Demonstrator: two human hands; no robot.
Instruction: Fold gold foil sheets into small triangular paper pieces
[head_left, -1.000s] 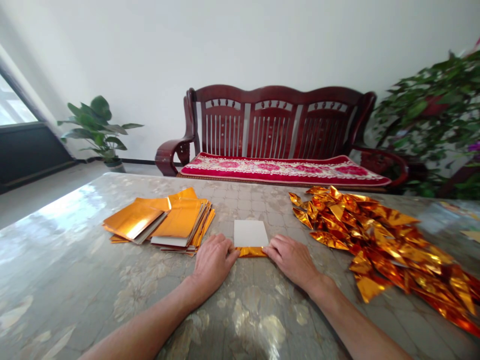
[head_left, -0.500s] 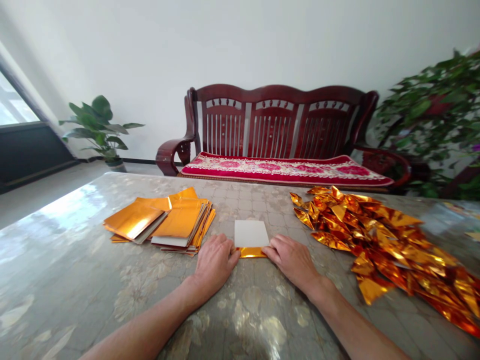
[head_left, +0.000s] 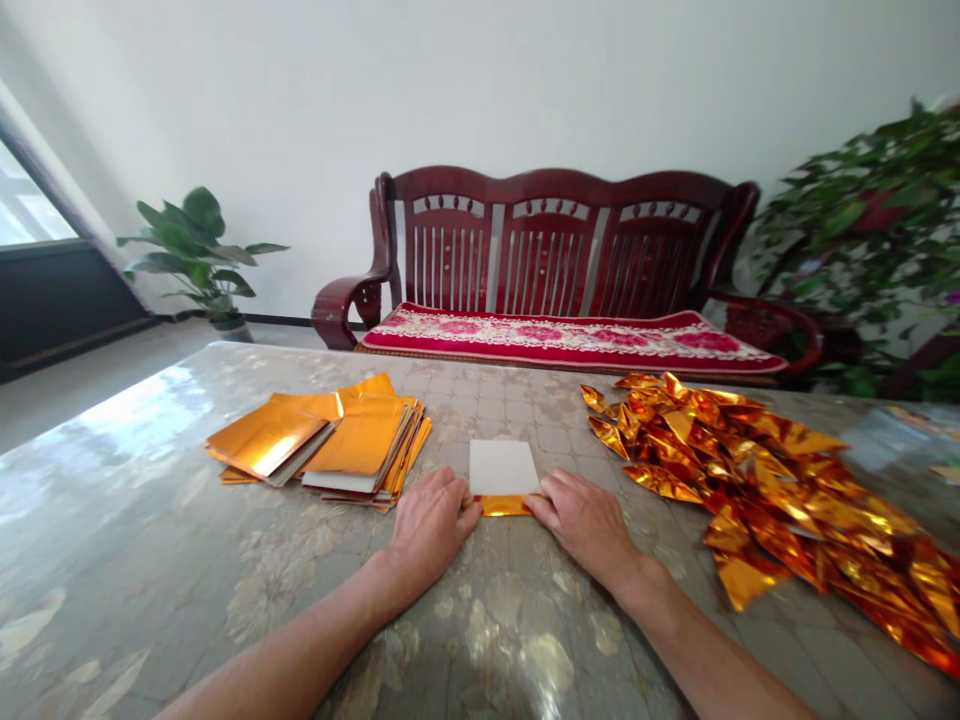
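Note:
A small sheet of gold foil paper lies on the table between my hands, white side up, with its near edge folded over to show a gold strip. My left hand pinches the left end of that fold, fingers curled. At the right end, my right hand grips the fold the same way, thumb toward the strip. Left of my hands sits a stack of gold foil sheets, fanned unevenly. Over on the right is a heap of folded gold foil pieces, shiny and pointed.
The table has a glossy floral-patterned top. Beyond its far edge stands a dark wooden bench with a red floral cushion. A potted plant stands at far left, leafy vines at right. Clear plastic lies at the table's right.

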